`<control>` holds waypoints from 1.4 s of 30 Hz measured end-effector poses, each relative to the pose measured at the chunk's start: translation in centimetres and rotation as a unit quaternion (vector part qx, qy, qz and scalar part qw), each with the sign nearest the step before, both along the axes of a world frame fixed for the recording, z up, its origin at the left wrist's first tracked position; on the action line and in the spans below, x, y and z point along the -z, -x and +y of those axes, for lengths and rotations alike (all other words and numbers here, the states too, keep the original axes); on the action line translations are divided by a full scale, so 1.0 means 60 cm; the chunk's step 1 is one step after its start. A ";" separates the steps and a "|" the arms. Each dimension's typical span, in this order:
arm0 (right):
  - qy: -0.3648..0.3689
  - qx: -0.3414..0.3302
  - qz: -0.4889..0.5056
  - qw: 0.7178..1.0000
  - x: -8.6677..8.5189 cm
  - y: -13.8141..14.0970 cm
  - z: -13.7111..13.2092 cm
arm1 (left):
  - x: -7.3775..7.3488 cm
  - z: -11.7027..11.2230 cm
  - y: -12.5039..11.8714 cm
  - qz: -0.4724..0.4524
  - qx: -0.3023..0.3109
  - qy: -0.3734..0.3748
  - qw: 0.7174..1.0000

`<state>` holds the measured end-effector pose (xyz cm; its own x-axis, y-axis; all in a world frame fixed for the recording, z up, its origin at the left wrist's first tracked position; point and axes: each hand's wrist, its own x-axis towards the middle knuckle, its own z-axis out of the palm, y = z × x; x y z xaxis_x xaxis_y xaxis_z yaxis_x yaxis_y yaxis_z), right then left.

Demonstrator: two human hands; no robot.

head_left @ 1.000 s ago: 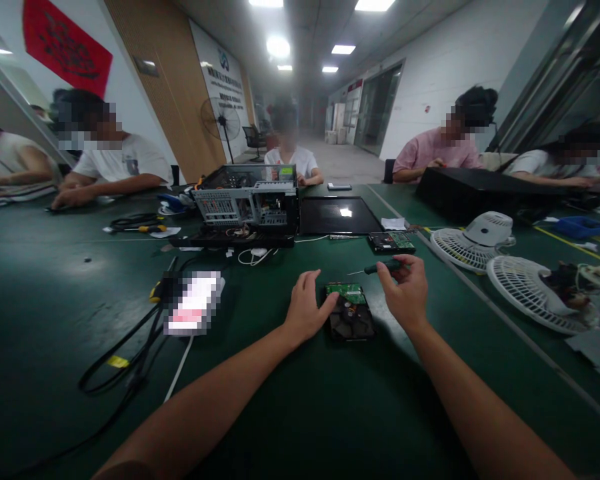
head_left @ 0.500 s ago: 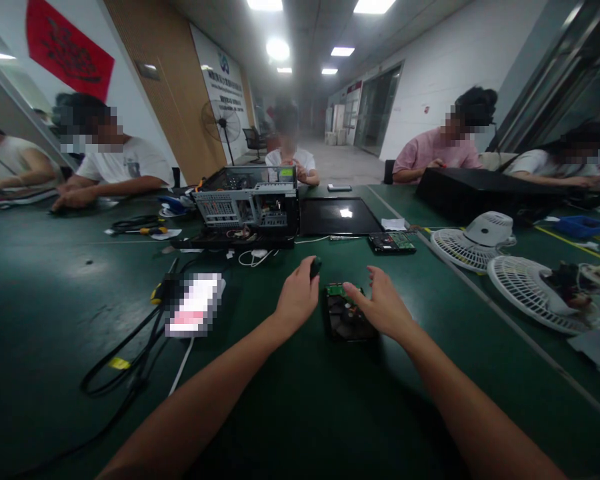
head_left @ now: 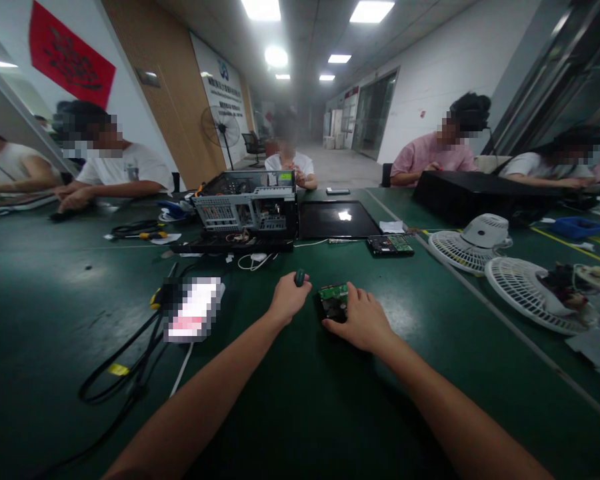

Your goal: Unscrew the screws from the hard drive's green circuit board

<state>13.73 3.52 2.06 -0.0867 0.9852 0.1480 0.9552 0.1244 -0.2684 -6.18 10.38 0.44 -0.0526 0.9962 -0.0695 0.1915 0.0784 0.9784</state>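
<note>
A hard drive (head_left: 334, 308) lies on the green table in front of me, its green circuit board facing up at the far end. My right hand (head_left: 365, 320) lies across its right part, thumb at the near edge and fingertips towards the far end, gripping it. To the left of the drive, my left hand (head_left: 289, 298) is closed in a fist around a dark green, rounded handle-like object (head_left: 299, 278). Only the end of that object shows above the fist; the rest is hidden by my fingers.
Beyond my hands stand an open computer case (head_left: 245, 210), a flat black panel (head_left: 337, 219) and a second hard drive (head_left: 391, 245). White fan parts (head_left: 523, 290) lie right. A phone (head_left: 195, 310) and black cable (head_left: 87, 387) are left. Several people sit around.
My right hand has come down onto the hard drive and grips it; the drive has shifted slightly left. My left hand, still holding the green object, has moved left and a little nearer.
</note>
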 end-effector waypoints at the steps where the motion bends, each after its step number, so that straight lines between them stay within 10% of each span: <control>1: 0.013 0.005 -0.011 1.000 -0.005 -0.004 0.000 | 0.004 0.000 -0.001 -0.004 0.011 0.009 1.000; 16: -0.058 0.024 0.078 0.995 -0.016 -0.040 0.014 | -0.024 -0.036 -0.030 -0.238 0.136 0.169 0.947; 27: -0.082 -0.003 0.290 0.953 -0.005 -0.043 0.026 | -0.025 -0.052 -0.050 -0.340 0.147 0.118 0.921; 36: 0.283 -0.026 0.667 0.689 -0.021 -0.069 0.044 | -0.022 -0.039 -0.038 -0.391 0.153 0.131 0.898; 42: 0.349 -0.108 0.778 0.511 -0.013 -0.057 0.032 | -0.023 -0.040 -0.042 -0.391 0.158 0.111 0.900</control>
<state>17.14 5.45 2.81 -0.5175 0.8372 -0.1769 -0.4979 -0.4628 -0.7334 -3.66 7.99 1.81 0.3813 0.9103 -0.1610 -0.5019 0.3501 0.7909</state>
